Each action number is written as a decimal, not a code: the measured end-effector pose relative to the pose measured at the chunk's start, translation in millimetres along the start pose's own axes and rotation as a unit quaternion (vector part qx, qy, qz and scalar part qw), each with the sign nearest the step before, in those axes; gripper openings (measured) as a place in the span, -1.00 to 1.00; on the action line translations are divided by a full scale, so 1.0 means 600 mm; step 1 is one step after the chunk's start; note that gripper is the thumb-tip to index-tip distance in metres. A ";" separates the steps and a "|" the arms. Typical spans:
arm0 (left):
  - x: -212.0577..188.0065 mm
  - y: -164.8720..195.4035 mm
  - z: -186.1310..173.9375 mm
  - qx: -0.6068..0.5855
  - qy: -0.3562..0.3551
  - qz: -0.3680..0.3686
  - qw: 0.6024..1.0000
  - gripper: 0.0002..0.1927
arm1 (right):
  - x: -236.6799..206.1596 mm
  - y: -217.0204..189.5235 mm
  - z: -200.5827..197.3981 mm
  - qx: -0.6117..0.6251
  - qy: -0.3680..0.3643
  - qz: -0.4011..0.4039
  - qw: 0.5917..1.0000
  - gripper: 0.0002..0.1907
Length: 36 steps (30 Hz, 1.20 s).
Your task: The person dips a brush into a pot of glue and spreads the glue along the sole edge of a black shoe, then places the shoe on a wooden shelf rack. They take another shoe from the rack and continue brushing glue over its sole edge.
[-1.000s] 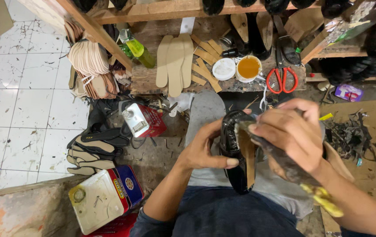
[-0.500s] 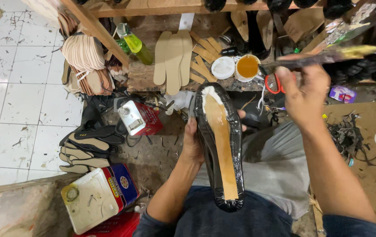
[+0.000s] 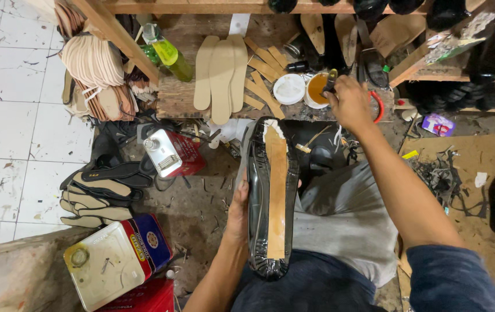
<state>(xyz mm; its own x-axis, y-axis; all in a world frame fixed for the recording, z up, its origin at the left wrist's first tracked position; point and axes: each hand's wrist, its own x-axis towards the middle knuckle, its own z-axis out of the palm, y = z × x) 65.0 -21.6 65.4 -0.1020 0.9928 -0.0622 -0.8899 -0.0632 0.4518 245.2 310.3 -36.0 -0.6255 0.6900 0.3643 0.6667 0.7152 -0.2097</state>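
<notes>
My left hand (image 3: pixel 239 209) grips a glossy black shoe (image 3: pixel 271 196) from its left side, sole up, resting on my lap. A tan insole board shows along the shoe's bottom. My right hand (image 3: pixel 349 103) reaches forward and holds a dark brush (image 3: pixel 330 81) with its tip in a small cup of amber glue (image 3: pixel 317 89). A white lid or cup (image 3: pixel 288 89) sits just left of the glue cup on the low wooden bench (image 3: pixel 172 101).
Pale insole cutouts (image 3: pixel 220 75) and wooden strips lie on the bench. A green-yellow bottle (image 3: pixel 166 51) stands at its left. A small red tin (image 3: pixel 171 153), stacked soles (image 3: pixel 100 193), larger tins (image 3: pixel 114 260) and scraps (image 3: pixel 432 170) crowd the floor. Red-handled scissors (image 3: pixel 378 104) lie beside my right hand.
My right hand has moved from over the shoe forward to the glue cup, lowering the brush into it. The shoe has turned sole up and stays in my left hand.
</notes>
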 end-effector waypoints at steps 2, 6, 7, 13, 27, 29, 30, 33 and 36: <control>0.001 -0.001 -0.006 0.000 0.016 0.004 1.000 -0.06 | 0.004 -0.001 0.000 0.010 -0.022 -0.005 1.000 -0.72; 0.006 0.002 -0.015 0.069 0.051 0.033 0.996 0.01 | 0.007 0.000 -0.013 -0.012 -0.022 0.014 1.000 -0.73; 0.006 0.001 -0.017 0.098 0.048 0.042 0.993 0.03 | 0.006 0.001 -0.017 -0.020 -0.005 0.004 1.000 -0.72; 0.016 -0.014 -0.028 0.078 0.040 0.051 0.995 0.01 | -0.004 0.011 -0.028 -0.069 -0.044 -0.012 0.997 -0.64; 0.019 -0.017 -0.024 0.142 0.032 0.083 0.986 -0.11 | -0.056 -0.170 -0.244 0.541 0.144 0.148 0.816 -0.89; 0.020 -0.015 -0.019 0.183 0.018 0.092 0.979 -0.12 | -0.100 -0.240 -0.296 0.477 0.160 0.129 0.855 -0.86; 0.019 -0.012 -0.016 0.209 0.007 0.099 0.973 -0.13 | -0.107 -0.271 -0.311 0.451 0.171 0.107 0.869 -0.84; 0.017 -0.009 -0.006 0.261 -0.018 0.109 0.959 -0.15 | -0.111 -0.331 -0.342 0.391 0.196 0.056 0.897 -0.81; 0.014 -0.005 0.002 0.252 -0.031 0.094 0.963 -0.16 | -0.102 -0.359 -0.358 0.349 0.216 0.006 0.912 -0.81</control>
<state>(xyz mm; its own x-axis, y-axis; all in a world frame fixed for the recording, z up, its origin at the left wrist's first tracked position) 67.1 -13.2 64.5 -0.1997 0.9738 0.1089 -0.5282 -0.2006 0.8251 227.3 90.2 182.0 -0.3010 0.6972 0.6506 0.1571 0.7092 -0.6873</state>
